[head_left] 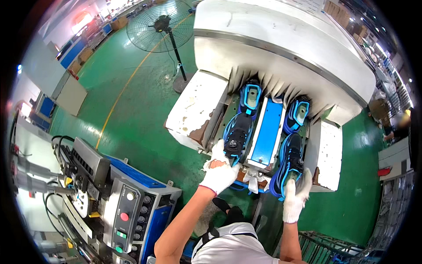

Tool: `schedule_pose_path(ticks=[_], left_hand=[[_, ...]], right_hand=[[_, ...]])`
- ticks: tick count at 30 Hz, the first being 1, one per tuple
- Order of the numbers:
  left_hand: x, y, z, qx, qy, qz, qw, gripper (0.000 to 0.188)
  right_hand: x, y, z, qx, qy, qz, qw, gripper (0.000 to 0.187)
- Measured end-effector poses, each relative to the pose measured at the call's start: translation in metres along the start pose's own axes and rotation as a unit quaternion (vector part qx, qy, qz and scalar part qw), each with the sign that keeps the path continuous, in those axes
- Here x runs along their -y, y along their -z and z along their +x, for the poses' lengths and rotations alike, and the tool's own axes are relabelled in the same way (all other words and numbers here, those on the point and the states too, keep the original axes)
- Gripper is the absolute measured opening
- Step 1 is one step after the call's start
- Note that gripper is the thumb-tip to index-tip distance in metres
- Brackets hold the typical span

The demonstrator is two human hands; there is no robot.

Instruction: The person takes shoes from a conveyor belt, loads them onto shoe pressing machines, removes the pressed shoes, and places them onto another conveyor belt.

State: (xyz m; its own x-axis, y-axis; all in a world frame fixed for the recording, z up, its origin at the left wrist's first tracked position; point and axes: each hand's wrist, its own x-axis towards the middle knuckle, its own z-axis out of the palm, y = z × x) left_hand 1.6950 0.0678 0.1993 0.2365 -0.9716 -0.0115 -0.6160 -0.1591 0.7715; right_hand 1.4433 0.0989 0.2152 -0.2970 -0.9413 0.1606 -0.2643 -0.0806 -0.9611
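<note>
My left hand, in a white knit glove with a hole showing skin, closes round the heel end of a black and blue sports shoe. Beside a second such shoe, my gloved right hand has its fingers apart, with the thumb close to the heel opening. Both shoes lie toes away from me in two lanes split by a blue-topped divider. Farther in, another blue shoe sits in the left lane and one more shoe in the right, both next to a dark strip curtain.
A large white machine housing rises beyond the lanes, with worn white side boxes flanking them. At left stands a control panel with buttons and hoses. A pedestal fan stands on the green floor. A metal rack is at lower right.
</note>
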Motion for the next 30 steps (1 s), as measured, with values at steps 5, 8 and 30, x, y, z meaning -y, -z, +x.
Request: schedule_pose_path(ticks=[5, 8, 30], left_hand=[[0.005, -0.002, -0.013, -0.03, -0.02, 0.001, 0.999, 0.099], [0.004, 0.005, -0.029, -0.042, -0.052, -0.038, 0.997, 0.105], [0.098, -0.202, -0.764, -0.576, 0.76, -0.038, 0.298, 0.055]], right_hand=[[0.022, -0.002, -0.033, 0.014, 0.204, 0.034, 0.978, 0.082], [0.031, -0.012, -0.055, 0.067, 0.196, 0.107, 0.972, 0.071], [-0.057, -0.202, -0.247, 0.83, 0.04, -0.185, 0.524, 0.053]])
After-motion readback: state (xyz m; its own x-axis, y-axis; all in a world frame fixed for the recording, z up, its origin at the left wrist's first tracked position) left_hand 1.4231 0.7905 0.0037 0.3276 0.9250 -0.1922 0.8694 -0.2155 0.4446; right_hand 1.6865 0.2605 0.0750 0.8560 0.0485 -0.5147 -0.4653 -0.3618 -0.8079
